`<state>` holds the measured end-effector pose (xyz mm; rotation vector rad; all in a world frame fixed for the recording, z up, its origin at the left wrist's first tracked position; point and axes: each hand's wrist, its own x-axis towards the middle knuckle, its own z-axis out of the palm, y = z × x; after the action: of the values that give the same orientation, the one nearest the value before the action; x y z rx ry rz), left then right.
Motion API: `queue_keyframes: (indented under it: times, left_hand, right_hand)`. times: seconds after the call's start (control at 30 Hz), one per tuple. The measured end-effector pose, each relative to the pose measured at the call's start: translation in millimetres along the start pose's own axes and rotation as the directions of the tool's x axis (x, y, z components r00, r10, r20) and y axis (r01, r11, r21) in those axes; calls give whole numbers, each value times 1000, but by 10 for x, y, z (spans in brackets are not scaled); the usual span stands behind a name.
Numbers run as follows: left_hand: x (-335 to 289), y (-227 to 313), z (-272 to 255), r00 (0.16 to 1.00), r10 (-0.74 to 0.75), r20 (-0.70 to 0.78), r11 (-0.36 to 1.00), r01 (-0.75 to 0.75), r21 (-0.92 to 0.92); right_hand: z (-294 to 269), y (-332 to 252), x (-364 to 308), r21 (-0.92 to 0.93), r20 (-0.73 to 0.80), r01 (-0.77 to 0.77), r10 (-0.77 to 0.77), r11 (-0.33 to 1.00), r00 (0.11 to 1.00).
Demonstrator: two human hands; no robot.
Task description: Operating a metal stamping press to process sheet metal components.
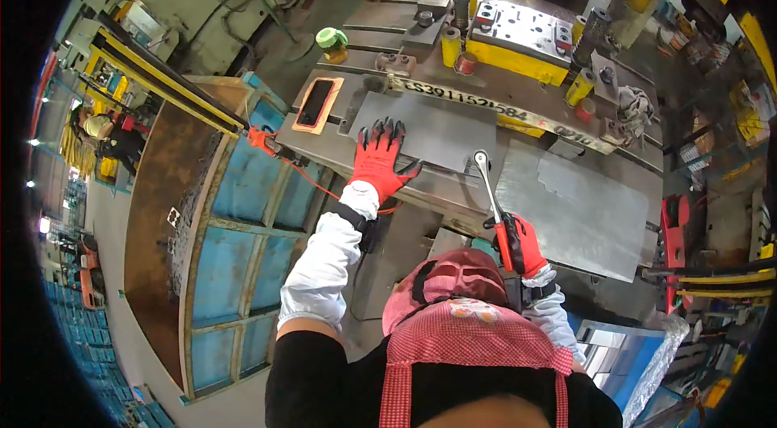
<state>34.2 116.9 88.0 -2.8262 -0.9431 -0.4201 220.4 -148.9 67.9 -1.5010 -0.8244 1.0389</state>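
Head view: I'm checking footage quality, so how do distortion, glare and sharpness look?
Head view: strong fisheye bending with black corners; soft glare on the metal sheet; left hand and right hand with its ratchet wrench fairly sharp; the rim looks smeared.

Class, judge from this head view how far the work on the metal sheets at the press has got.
Done: one grey sheet lies flat on the press table. In hand: the left hand presses flat on another sheet; the right hand grips a long metal hook tool, its tip at that sheet's edge. Left: neither sheet lies under the die block.
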Motion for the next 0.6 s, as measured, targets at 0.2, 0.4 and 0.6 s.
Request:
queue_keyframes:
  times: [0.2,0.4,0.6]
  left_hand:
    - [2,-91,54,995,22,94,996,-30,88]
    - [103,-25,138,993,-57,106,993,45,108]
    - [170,76,86,957,273,-94,959,-263,106]
  right_hand:
    - [-90,91,-20,100,-42,4,0,995,999]
    - [-209,125,-82,24,-82,25,-23,999,996]
    - [-177,179,-84,189,-75,-95,111,977,991]
